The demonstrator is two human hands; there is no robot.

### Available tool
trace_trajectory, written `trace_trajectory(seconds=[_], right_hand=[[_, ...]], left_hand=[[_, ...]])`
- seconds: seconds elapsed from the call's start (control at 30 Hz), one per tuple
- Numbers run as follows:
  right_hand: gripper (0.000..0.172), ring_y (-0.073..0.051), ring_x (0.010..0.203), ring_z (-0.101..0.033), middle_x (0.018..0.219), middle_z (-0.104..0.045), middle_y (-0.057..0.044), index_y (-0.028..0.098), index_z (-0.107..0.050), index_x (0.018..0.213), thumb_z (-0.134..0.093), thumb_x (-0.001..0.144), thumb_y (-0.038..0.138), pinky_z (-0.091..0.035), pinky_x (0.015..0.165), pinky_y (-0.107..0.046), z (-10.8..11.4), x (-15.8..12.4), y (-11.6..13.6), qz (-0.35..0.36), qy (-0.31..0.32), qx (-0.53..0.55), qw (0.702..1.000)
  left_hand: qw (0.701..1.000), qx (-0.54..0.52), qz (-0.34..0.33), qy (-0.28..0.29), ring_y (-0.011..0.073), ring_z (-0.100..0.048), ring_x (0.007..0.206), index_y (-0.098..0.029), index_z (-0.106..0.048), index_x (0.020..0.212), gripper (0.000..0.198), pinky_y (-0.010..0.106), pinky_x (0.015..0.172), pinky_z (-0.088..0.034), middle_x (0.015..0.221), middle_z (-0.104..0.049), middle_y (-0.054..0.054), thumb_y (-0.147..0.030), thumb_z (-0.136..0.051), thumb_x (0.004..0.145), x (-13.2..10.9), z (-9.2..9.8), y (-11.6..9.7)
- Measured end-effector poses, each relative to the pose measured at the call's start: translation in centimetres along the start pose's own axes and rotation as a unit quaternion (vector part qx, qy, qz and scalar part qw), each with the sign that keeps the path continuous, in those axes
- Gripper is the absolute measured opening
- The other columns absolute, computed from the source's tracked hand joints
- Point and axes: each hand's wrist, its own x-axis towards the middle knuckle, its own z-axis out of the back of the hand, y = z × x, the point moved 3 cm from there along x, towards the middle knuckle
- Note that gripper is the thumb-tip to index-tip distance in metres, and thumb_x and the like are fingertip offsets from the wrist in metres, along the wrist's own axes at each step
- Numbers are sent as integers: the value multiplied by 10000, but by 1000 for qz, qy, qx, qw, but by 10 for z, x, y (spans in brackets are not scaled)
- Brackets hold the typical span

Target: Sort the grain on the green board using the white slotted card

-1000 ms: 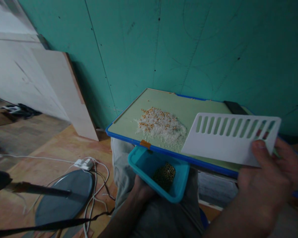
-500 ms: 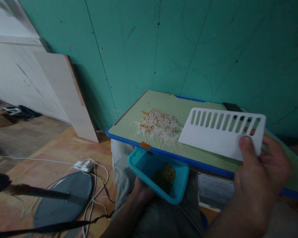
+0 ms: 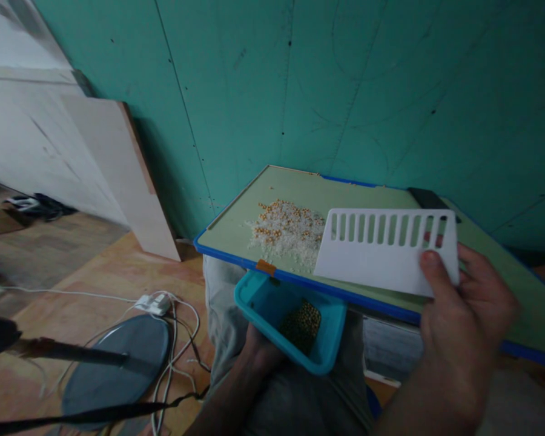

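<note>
My right hand (image 3: 463, 297) pinches a white slotted plastic scraper (image 3: 372, 260) by its right end, thumb on the front face. The scraper is held over a pale green board (image 3: 236, 233) with a blue rim, its left end by a heap of white grains (image 3: 295, 242) mixed with golden peas (image 3: 272, 233). Below the board's front edge, my left hand (image 3: 263, 351) grips a turquoise plastic tub (image 3: 272, 327) from beneath, its fingers mostly hidden. Small greenish and tan grains (image 3: 304, 324) lie in the tub's right end.
A dark flat object (image 3: 424, 198) lies at the board's back right. The green wall (image 3: 236, 91) rises right behind the board. On the floor at left are a round grey stand base (image 3: 118, 369), white cables (image 3: 175, 339) and a power strip (image 3: 153, 303); a pale panel (image 3: 122, 175) leans nearby.
My right hand has moved the scraper left and slightly down, towards the front edge of the board and the heap. The tub and my left hand have stayed in place.
</note>
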Motion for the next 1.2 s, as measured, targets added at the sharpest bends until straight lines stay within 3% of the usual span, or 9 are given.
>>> trace_trajectory(seconds=[0.1,0.23,0.4,0.57,0.77,0.83,1.0,1.2], right_hand=[[406,-393,1184,-875,1247,-944,-93,291,-940,1162,-1102,838,474,-645,1264,-681,-2,0,1,29,-52,4,998],[409,-392,1296,-866,1310,-917,-105,246,-886,1206,-1040,859,399,-624,1316,-709,-7,-3,2,65,-84,-6,994],[422,-376,1298,-859,1336,-884,-147,205,-850,1217,-1013,883,404,-700,1231,-666,-14,-9,5,70,-80,-14,994],[438,-385,1252,-879,1287,-899,-157,214,-845,1198,-1020,883,463,-763,1090,-611,-16,-9,2,64,-71,-36,995],[495,-357,1109,-907,1271,-926,-160,203,-869,1228,-1016,870,512,-756,1095,-635,-15,-8,-1,49,-51,-48,996],[493,-349,1101,-905,1267,-926,-151,208,-873,1224,-1018,873,524,-755,1088,-629,-15,-8,0,44,-43,-50,997],[522,-325,1070,-895,1218,-922,-137,200,-888,1218,-1027,867,560,-755,1073,-605,-14,-7,1,31,-38,-35,998],[497,-346,1089,-892,1152,-925,-132,197,-903,1192,-1035,865,547,-734,1100,-583,-15,-7,2,22,-39,-29,999]], left_hand=[[1000,13,1,-18,450,-600,1756,-197,-973,1087,516,703,1502,-389,1313,-958,219,-537,-588,1137,-3,1,-1],[999,33,2,-6,465,-602,1750,-190,-973,1138,465,704,1478,-426,1377,-946,207,-514,-640,1135,-5,1,0],[999,37,0,-1,470,-603,1746,-179,-971,1103,441,661,1494,-402,1344,-955,193,-516,-688,1115,-6,6,5],[1000,22,10,10,449,-574,1773,-181,-948,1119,391,643,1507,-373,1466,-917,207,-469,-684,1105,-5,9,11],[999,1,5,-46,468,-670,1681,-156,-965,1149,672,657,1452,-463,1309,-949,226,-604,-466,1192,-6,8,11],[998,-3,6,-59,462,-682,1669,-158,-972,1136,654,649,1454,-470,1284,-954,229,-580,-475,1189,-7,7,10],[999,20,15,-25,444,-668,1689,-186,-978,1113,488,664,1483,-434,1326,-958,212,-496,-602,1131,-7,1,9],[998,32,9,-48,459,-648,1713,-176,-971,1072,627,676,1472,-444,1299,-960,217,-509,-452,1183,-9,-4,10]])
